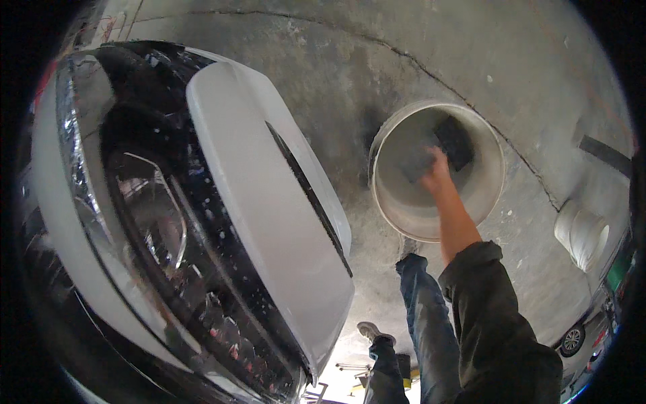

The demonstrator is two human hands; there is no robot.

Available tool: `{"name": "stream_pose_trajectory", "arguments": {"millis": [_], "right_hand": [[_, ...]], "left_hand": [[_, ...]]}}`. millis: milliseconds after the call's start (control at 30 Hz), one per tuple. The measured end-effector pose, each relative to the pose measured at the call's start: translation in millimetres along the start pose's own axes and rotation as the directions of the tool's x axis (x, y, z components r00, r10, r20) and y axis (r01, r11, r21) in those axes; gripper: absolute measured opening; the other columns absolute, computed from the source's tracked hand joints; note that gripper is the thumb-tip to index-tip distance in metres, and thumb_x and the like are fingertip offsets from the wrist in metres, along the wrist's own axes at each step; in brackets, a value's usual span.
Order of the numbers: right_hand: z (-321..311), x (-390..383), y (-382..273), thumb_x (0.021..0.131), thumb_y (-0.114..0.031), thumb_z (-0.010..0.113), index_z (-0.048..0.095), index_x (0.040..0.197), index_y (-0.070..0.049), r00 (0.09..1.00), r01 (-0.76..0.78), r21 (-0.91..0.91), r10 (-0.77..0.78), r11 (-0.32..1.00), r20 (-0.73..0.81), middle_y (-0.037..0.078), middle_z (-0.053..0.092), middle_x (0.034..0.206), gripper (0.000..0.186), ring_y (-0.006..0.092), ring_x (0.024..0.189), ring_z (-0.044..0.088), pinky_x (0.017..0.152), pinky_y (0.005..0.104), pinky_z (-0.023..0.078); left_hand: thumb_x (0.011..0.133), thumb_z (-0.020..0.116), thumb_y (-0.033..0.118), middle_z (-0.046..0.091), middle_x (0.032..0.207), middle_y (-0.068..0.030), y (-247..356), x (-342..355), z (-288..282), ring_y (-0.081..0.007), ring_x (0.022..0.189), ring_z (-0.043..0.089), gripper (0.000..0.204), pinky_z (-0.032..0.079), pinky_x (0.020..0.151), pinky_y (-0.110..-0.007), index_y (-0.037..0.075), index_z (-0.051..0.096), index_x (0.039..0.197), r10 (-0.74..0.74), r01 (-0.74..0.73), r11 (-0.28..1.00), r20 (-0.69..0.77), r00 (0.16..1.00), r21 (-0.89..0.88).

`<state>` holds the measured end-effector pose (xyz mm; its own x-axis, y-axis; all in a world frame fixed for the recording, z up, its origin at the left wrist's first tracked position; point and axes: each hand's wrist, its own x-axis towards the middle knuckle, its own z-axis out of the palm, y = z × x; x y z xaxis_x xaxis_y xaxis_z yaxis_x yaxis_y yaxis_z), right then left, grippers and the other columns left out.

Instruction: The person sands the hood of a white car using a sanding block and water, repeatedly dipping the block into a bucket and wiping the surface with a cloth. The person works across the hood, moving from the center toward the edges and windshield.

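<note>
Sponge: dark, flat rectangular sponge block (455, 140) lies inside the white round plastic bucket (486, 180), just beyond the fingertips of my right hand (436, 168).
Right hand: reaching down into the bucket, fingers at a grey cloth-like patch (416, 163) beside the sponge; I cannot tell whether they are closed on anything.
Left hand: out of sight in my view.
Handling: I judge the sponge soft and light, heavier and slippery if soaked; best pinched across its short edges, thumb on one face.
Bucket: stands on the cracked grey concrete floor (377, 74); its wall rises all round the hand, so my wrist must come in from above.
Near the hand: my dark green sleeve (494, 316) and blue-jeaned leg (420, 310) run back from it.
Left of the hand: white car body (269, 202) with glossy black trim and headlight (145, 215), speckled with droplets, close by but clear of the bucket.
Far right: pale ribbed container (582, 232), well apart.
</note>
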<state>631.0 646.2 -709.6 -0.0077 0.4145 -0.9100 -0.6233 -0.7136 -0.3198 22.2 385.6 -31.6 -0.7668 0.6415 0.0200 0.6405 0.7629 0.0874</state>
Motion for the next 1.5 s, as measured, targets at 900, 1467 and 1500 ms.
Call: {"name": "stream_pose_trajectory", "arguments": {"millis": [900,1467,1500], "right_hand": [[420,-733,-3,0.106,-0.025,0.063,0.052,0.146,0.002,0.335,0.346,-0.137,0.014,0.928,0.942,0.018,0.068,0.132,0.049,0.0267,0.124,0.066,0.107,0.0419,0.051],[9,-166,-66,0.094,-0.034,0.074,0.073,0.115,0.002,0.996,0.047,-0.968,0.089,-0.247,0.026,0.026,0.072,0.121,0.041,0.0382,0.105,0.073,0.092,0.053,0.056],[28,-135,-66,0.095,-0.03,0.07,0.074,0.115,0.002,0.993,0.118,-0.921,0.047,-0.37,0.109,0.025,0.073,0.115,0.038,0.0397,0.102,0.073,0.092,0.0525,0.057]], "left_hand": [[0.105,0.057,0.044,0.03,0.173,-0.0107,35,-103,-50,-0.0284,0.162,0.021,0.067,0.015,0.133,-0.046,0.011,0.041,0.161,0.312,-0.319,0.945,-0.09,0.946,-0.074],[0.109,0.035,0.062,0.025,0.174,-0.0113,-82,-74,-35,-0.0317,0.161,0.022,0.078,0.019,0.131,-0.055,0.015,0.02,0.169,0.175,-0.179,0.981,0.051,0.983,0.075],[0.109,0.035,0.062,0.025,0.174,-0.0113,-77,-60,-29,-0.0316,0.161,0.022,0.078,0.019,0.131,-0.054,0.015,0.02,0.169,0.14,-0.14,0.988,0.009,0.99,0.062]]}}
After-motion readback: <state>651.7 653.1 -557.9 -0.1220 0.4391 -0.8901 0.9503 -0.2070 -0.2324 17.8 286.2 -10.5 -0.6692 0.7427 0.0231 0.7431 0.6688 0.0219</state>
